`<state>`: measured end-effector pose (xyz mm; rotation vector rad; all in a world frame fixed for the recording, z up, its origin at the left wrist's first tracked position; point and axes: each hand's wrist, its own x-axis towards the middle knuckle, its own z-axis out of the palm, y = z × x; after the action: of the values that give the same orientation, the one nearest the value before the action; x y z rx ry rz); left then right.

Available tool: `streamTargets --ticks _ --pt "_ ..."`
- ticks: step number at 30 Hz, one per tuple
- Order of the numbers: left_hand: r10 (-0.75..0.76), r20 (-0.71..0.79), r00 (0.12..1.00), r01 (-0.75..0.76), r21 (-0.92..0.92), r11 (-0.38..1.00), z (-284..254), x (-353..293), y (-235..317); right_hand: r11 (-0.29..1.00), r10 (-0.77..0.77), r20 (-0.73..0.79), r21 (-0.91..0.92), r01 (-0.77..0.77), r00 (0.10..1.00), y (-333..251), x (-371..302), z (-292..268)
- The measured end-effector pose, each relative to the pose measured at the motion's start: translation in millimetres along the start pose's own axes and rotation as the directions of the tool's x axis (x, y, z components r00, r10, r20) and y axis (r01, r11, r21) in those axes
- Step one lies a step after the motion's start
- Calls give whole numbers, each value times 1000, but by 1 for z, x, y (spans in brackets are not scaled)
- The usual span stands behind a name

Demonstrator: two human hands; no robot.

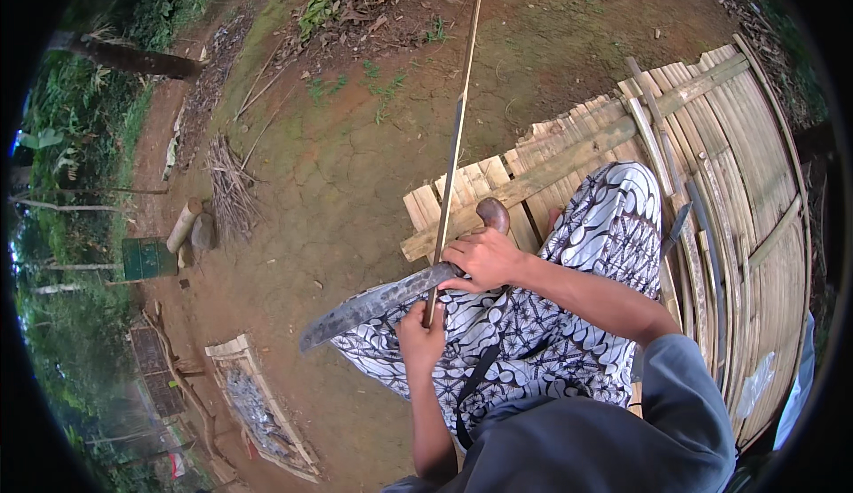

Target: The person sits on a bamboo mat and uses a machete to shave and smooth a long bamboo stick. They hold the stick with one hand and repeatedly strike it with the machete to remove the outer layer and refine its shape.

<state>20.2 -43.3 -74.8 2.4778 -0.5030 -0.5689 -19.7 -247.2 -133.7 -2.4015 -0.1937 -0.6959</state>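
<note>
Bamboo strip (459, 124), straight and slim, pale tan with a darker stretch midway, crosses the machete (369, 308), left hand (421, 342) fingers clamped on it beside the blade, right hand (487, 259) fingers clamped on the machete.

Long split strips (651, 145) and a clear plastic scrap (756, 384) lie on the bamboo platform (755, 129).

1. An outdoor yard, shown by cracked bare earth (302, 182) with mossy patches (quite rustic, by the look of it).
2. Dense greenery (89, 93) and a tree trunk (133, 56) along the left side.
3. A split-bamboo bench (769, 129) with loose strips (651, 145) on it.
4. A brushwood bundle (231, 186) on the earth, near a green box (149, 258).
</note>
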Motion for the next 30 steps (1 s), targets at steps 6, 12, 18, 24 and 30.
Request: streamTargets --ticks 6,12,18,24,30 --pt "-44 186 982 111 -369 923 -10 -7 4 997 -33 1 64 33 999 -8 1 -3" --pt "-14 30 999 23 -355 935 -8 -8 -12 994 16 112 106 -28 994 -35 -7 3" --pt "6 35 999 -4 -70 998 -25 -20 -8 900 427 158 27 -436 890 -6 12 -7" --pt "50 40 998 -46 -82 996 -19 -13 -8 979 172 346 43 -199 922 -34 -2 -4" --pt "-211 190 959 273 -418 866 -30 -20 -9 975 204 190 47 -217 960 -27 1 5"
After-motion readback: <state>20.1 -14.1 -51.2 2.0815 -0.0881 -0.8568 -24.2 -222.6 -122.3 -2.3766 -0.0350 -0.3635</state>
